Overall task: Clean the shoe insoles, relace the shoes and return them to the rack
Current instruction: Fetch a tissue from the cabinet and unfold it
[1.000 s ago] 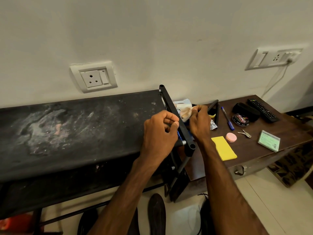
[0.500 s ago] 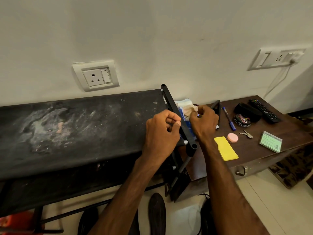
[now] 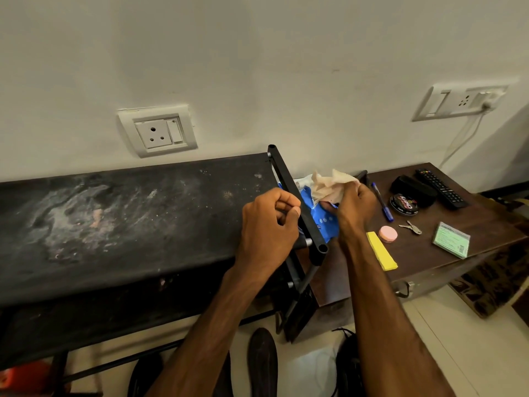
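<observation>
A person stands at a black, dust-streaked shoe rack set against a pale wall, both hands working at its right end. The right hand clutches a crumpled whitish wipe, lifted just above a blue packet that lies on the wooden table just beyond the rack's end bar. The left hand is curled tight against that bar, thumb pressed to forefinger; the bar hides the fingertips, so whether it grips anything cannot be told. Below, on the tiled floor, a dark insole lies between the person's forearms, and a dark shoe with a loose lace sits just right of it, partly behind the right forearm. Spread across the table to the right are a blue pen, a round polish tin, a black brush and a remote control, with a pink disc, a yellow pad, a pair of keys and a green card nearer the front edge. A wall socket sits above the rack; a switch plate above the table has a white cable plugged in.
</observation>
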